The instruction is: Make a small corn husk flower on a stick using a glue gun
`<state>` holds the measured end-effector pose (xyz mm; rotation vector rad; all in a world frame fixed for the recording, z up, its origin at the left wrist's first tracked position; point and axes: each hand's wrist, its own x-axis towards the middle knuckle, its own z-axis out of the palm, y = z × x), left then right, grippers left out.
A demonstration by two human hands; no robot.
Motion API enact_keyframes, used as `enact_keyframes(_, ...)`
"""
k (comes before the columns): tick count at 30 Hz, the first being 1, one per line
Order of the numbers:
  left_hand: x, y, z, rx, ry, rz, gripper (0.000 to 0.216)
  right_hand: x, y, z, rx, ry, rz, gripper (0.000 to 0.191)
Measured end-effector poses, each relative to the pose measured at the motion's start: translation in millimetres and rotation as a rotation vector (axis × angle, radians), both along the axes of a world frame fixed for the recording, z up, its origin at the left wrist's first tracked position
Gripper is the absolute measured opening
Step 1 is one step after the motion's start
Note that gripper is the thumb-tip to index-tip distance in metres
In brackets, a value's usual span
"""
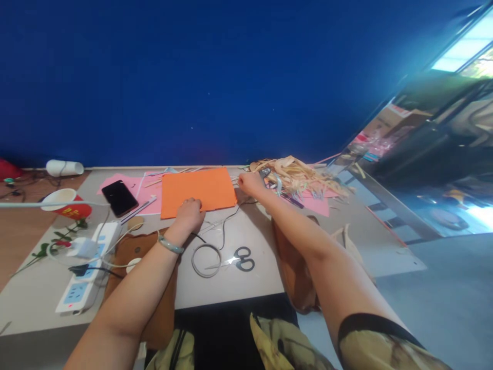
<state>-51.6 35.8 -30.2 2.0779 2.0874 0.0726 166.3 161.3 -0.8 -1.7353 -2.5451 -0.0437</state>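
Note:
An orange sheet of paper or card [200,187] lies flat on the grey table. My left hand [189,213], with a ring on a finger and a bangle at the wrist, rests on its lower edge with fingers laid on the surface. My right hand [250,183] is closed just past the sheet's right edge, and what it may hold is hidden. Beside that hand is a dark-handled object [265,173], not clear enough to name. A heap of tan strips [295,177] spreads to the right. Black-handled scissors [243,258] lie nearer my body, next to a coiled cable [206,261].
At the left are a phone [119,197], a red paper cup [69,204], a white cup [64,168] and a power strip [89,272] with plugs and cords. Pink paper [148,194] shows beside the orange sheet. A blue wall [192,82] stands behind; brown bags [296,262] flank me.

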Motion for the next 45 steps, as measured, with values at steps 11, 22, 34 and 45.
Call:
enact_keyframes(11,0,1,1.1,-0.004,0.03,-0.013,0.029,-1,21,-26.9,0.063,-0.065,0.013,0.033)
enact_keyframes(22,-3,3,-4.3,0.035,0.053,-0.014,0.029,-17,23,-44.8,0.078,-0.029,0.087,0.031)
enact_keyframes(34,-7,2,-9.4,0.052,0.109,-0.07,0.031,-14,19,-50.1,0.103,0.011,0.096,0.022)
enact_keyframes(45,-12,2,-15.1,0.072,0.12,-0.096,0.028,-20,11,-46.1,0.11,0.061,0.071,0.026)
